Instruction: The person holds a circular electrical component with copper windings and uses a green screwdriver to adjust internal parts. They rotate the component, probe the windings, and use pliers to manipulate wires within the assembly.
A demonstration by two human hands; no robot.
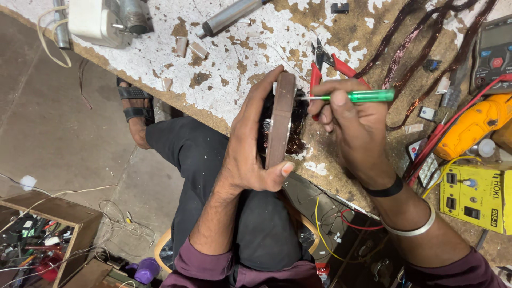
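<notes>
Left hand [250, 144] has a closed grip on a brown motor stator [281, 120], held on edge at the near rim of the tabletop [240, 48], thumb under its lower end and fingers wrapped over its left face. Copper windings [297, 140] show on its right side. Right hand [356, 128] pinches a green-handled screwdriver [362, 96] in a closed grip; the shaft lies level, tip touching the stator's upper edge. Red-handled pliers [333, 65] lie just behind the right hand. 3 dark copper coils [426, 45] trail across the tabletop to the right. 1 yellow drill [472, 125] and 1 yellow box [474, 194] sit further right.
</notes>
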